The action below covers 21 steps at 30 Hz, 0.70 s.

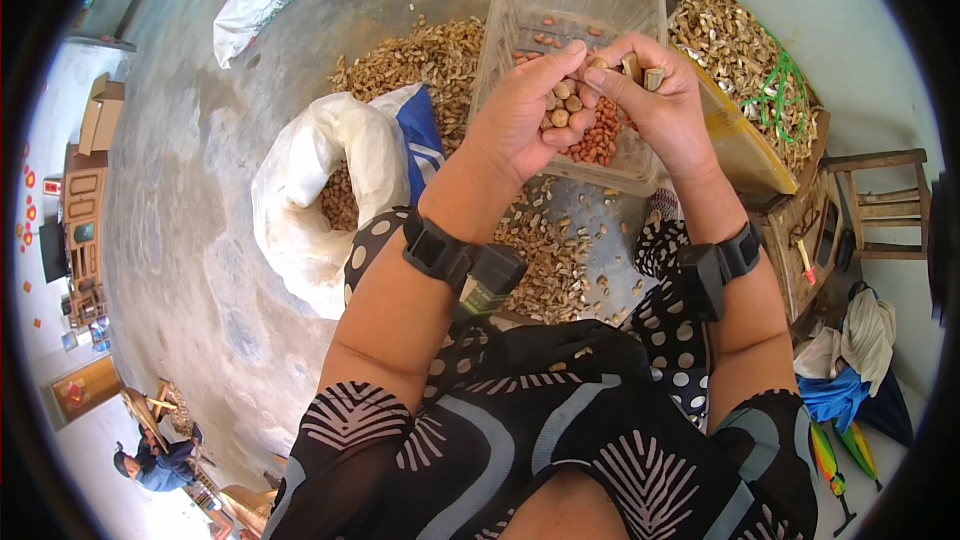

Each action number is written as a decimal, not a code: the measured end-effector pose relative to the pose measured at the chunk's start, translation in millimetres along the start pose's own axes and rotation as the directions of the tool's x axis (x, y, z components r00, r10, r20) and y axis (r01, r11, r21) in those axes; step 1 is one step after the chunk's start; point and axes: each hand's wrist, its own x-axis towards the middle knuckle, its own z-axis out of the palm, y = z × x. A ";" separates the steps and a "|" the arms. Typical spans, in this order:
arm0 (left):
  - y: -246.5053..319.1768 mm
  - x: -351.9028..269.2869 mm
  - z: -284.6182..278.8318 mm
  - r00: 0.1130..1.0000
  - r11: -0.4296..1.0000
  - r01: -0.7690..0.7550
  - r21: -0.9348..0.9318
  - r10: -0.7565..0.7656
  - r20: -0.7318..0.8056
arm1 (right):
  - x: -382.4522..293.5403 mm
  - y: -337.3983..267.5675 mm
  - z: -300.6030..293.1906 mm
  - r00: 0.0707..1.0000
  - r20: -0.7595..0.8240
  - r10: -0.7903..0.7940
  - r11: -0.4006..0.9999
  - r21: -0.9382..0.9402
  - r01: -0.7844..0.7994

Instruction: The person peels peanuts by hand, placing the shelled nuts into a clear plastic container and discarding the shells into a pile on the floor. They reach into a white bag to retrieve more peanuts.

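Observation:
My left hand [529, 109] cups several unshelled peanuts [560, 106] in its palm, above a clear plastic tub [501, 7]. Touching its fingertips, my right hand [660, 94] pinches a peanut [598, 64] between thumb and finger. A short wooden tool [643, 73], perhaps a split stick or clip, shows among the right fingers; its full shape is hidden. Red shelled peanuts [596, 139] lie in the tub beneath both hands. To the left, a white sack [289, 187] with a rolled rim holds more unshelled peanuts [340, 199].
Peanut shells lie in heaps on the floor [427, 52] and between my legs [551, 262]. A cardboard box of shells [750, 60] with green string [784, 94] stands at right, near a wooden chair [889, 202]. Another person [154, 465] sits far off at lower left.

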 end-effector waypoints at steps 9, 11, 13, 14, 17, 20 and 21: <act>-0.3 0.3 4.2 0.991 0.986 0.039 0.162 -0.018 -0.132 | -0.8 -1.1 3.1 0.999 0.002 0.040 0.994 -0.106 -0.040; 1.1 2.3 -1.0 0.996 0.989 0.011 0.146 0.002 -0.087 | -0.8 1.2 2.6 0.999 0.006 0.053 0.994 -0.097 -0.052; 1.6 2.7 -2.7 0.998 0.991 -0.005 0.132 0.013 -0.062 | -0.2 6.2 0.9 0.997 -0.001 0.078 0.997 -0.014 -0.078; 1.8 2.4 -2.6 0.998 0.992 -0.008 0.127 0.016 -0.062 | -0.1 6.9 0.4 0.999 -0.003 0.055 0.997 -0.057 -0.055; 2.4 1.6 0.4 0.997 0.988 -0.010 0.151 0.021 -0.073 | 0.1 8.8 -1.2 1.000 0.003 0.004 0.990 -0.140 -0.004; 1.7 0.5 2.7 0.995 0.981 -0.018 0.193 0.036 -0.091 | -0.4 8.2 -1.9 1.000 0.018 0.014 0.993 -0.119 -0.011; 1.5 0.3 2.8 0.994 0.978 -0.022 0.207 0.043 -0.097 | -0.9 3.3 -1.3 0.999 0.019 0.030 0.994 -0.107 -0.028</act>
